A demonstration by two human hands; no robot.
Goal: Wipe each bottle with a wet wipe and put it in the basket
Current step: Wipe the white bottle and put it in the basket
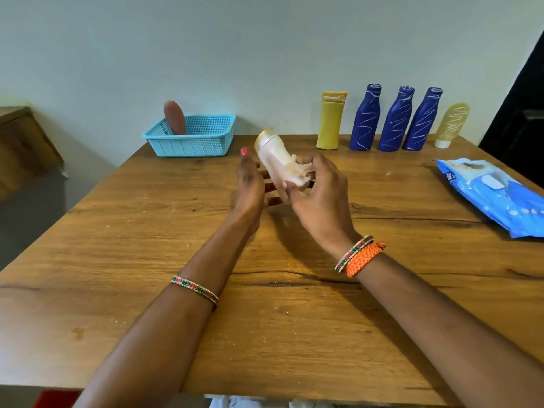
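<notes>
Head view: left fingers [266,187] cradle white bottle [272,154]; right fingers [306,163] pinch wipe [300,172] against it.

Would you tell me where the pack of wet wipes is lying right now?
In the head view, the pack of wet wipes lies flat at the table's right edge, just in front of the row of standing bottles and right of the right hand.

Wipes pack [497,195] cropped at right edge

The wooden table [147,260] bears a blue basket [191,142], five standing bottles [365,119] along the wall, and a wipes pack [494,195].
</notes>
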